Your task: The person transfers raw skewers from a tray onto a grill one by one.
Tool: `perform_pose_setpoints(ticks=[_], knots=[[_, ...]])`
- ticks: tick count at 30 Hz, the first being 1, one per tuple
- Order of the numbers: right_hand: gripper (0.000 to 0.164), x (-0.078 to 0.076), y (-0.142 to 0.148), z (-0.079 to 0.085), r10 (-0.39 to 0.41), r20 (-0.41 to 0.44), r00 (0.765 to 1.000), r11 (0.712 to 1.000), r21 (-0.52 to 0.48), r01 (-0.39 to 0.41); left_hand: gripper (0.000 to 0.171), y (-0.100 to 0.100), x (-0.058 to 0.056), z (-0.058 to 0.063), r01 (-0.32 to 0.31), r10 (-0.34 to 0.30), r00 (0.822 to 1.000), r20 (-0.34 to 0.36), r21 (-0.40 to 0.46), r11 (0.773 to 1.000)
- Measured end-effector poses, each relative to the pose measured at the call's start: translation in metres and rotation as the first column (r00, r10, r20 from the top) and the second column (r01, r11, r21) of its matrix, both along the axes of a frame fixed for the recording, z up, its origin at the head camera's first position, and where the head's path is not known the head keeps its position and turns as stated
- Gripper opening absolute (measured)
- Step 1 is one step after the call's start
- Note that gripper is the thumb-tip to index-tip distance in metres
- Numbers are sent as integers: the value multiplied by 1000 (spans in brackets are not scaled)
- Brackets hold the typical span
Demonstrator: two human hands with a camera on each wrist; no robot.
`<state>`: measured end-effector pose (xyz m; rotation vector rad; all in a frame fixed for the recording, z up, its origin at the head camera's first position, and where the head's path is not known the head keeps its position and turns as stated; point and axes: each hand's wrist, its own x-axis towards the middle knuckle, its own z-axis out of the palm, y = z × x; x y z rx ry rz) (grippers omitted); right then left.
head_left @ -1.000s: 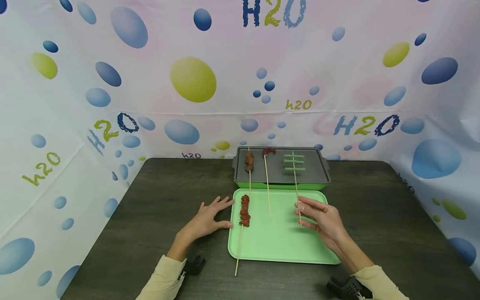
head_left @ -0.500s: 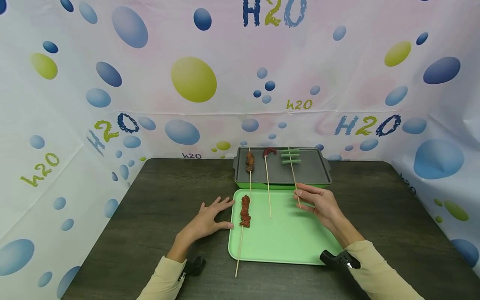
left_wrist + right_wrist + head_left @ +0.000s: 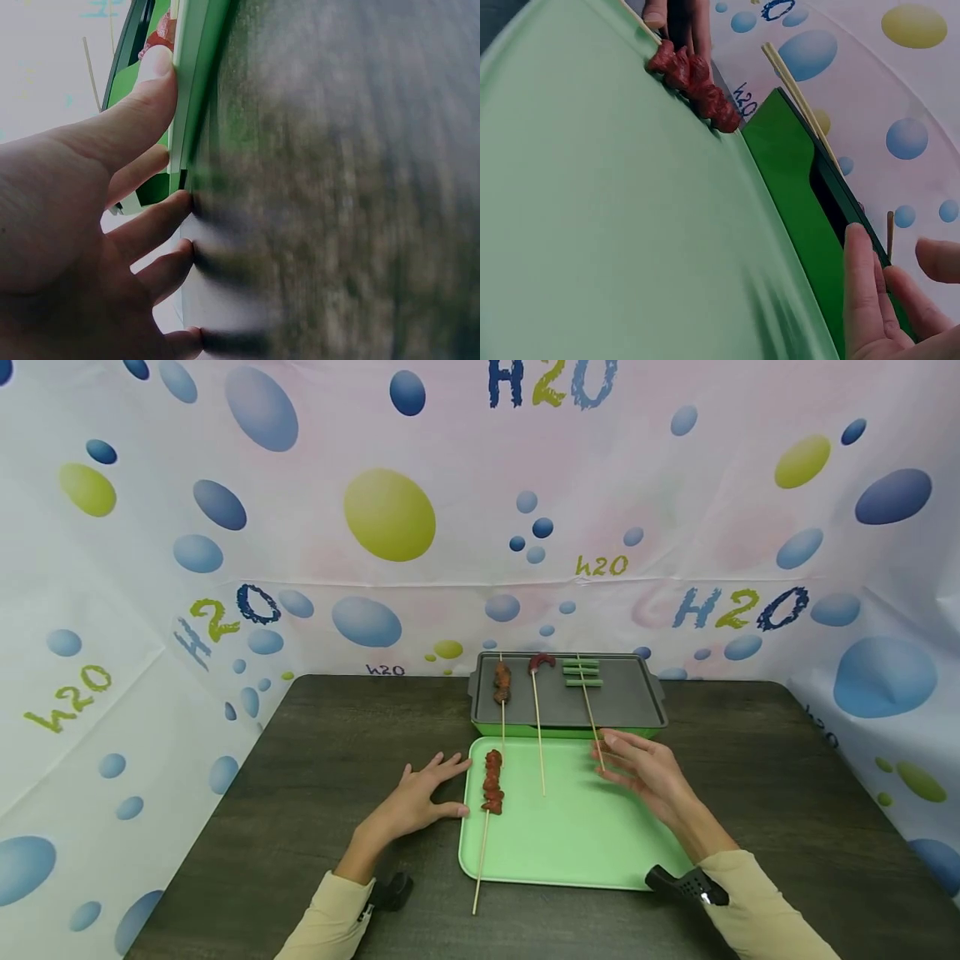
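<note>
My left hand (image 3: pixel 408 808) rests at the left edge of the light green tray (image 3: pixel 577 847), thumb and index finger at its rim, fingers spread. My right hand (image 3: pixel 651 772) hovers over the tray's far right part. In the right wrist view, its thumb stands apart from its fingers (image 3: pixel 861 285), with a stick end (image 3: pixel 890 232) between them. That stick belongs to a skewer of green vegetable pieces (image 3: pixel 582 683), which lies on the grill plate (image 3: pixel 626 697) with its handle sticking out over the tray. A red meat skewer (image 3: pixel 492 783) lies along the tray's left side.
Also on the grill plate are a brown meat skewer (image 3: pixel 502 685) and a skewer with a dark red curled piece (image 3: pixel 542 661), their sticks reaching over the tray. A dark wooden table (image 3: pixel 360 727) carries everything. A printed curtain (image 3: pixel 465 485) hangs behind.
My right hand has moved forward and slightly left, setting the green vegetable skewer down on the grill plate, and its fingers have let go of the stick. The left hand has stayed put.
</note>
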<state>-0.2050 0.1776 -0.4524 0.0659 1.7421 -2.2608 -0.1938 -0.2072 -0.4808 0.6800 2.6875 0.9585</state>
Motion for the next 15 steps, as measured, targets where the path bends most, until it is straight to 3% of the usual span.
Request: perform_pose_setpoints(ticks=[4,9,15], knots=[[64,18,4,-5,36,1,999,999,-5,-36,79,1,0,1,5,-5,1000,1,1,1000],[63,40,9,-9,101,79,992,993,-72,-96,79,1,-1,2,4,-4,1000,-13,2,1000],[64,63,4,-13,261,143,955,961,-131,-244,79,1,-1,1,0,0,1000,-5,-6,1000]])
